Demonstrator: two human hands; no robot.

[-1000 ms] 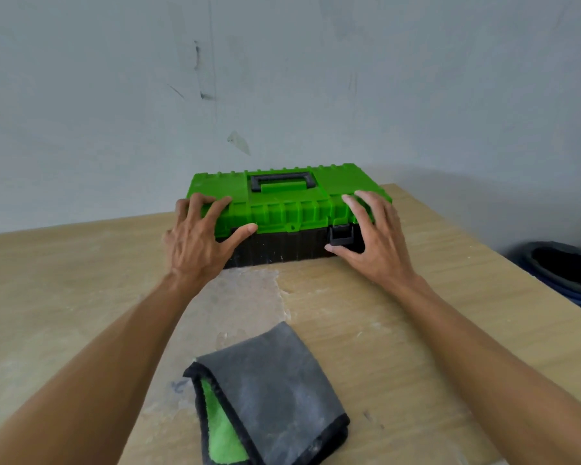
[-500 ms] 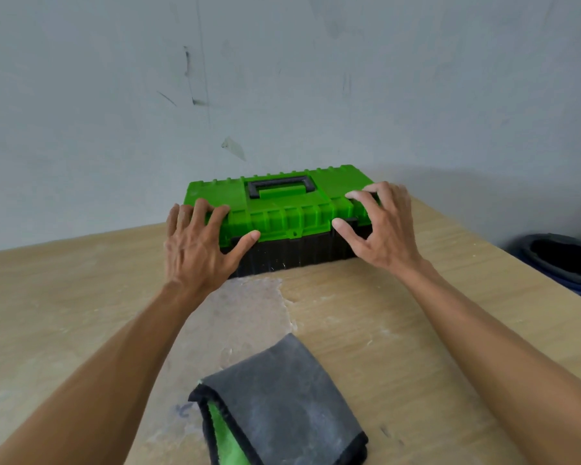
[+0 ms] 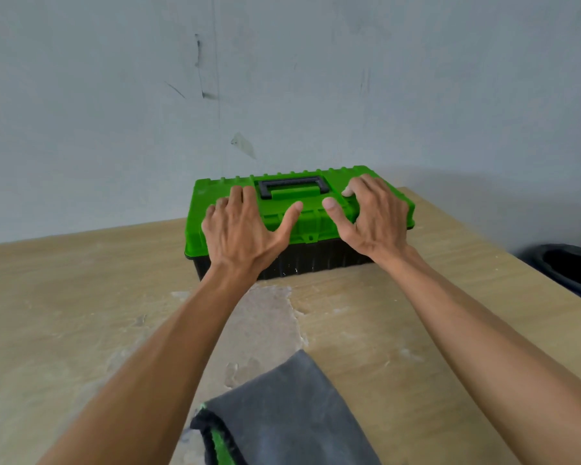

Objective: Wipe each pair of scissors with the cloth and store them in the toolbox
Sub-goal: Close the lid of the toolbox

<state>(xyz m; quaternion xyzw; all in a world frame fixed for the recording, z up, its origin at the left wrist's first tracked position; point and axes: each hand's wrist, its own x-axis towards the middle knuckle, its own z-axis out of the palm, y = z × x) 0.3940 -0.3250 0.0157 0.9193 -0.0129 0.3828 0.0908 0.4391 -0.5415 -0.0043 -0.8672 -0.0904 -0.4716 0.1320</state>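
the green-and-black toolbox (image 3: 311, 239) sits shut at the far edge of the table (image 3: 64, 313), toward its far right corner. both hands rest on its lid (image 3: 215, 199), either side of the black carry handle (image 3: 292, 187). the left hand (image 3: 245, 229) lies flat with fingers spread and thumb reaching toward the middle. the right hand (image 3: 373, 219) has its fingers arched, tips on the lid and thumb stretched out. neither hand grips anything. the cloth (image 3: 292, 414), grey with a green inner face, lies folded at the near edge, well apart from the box. no scissors show, and whether any are inside cannot be told. the box looks like stiff moulded plastic, probably light and smooth enough to slide on the wood if pushed. it is best lifted by the handle, and best opened at the lid's front lip while one hand steadies it. the cloth is soft and limp, and any pinch at a fold will do.
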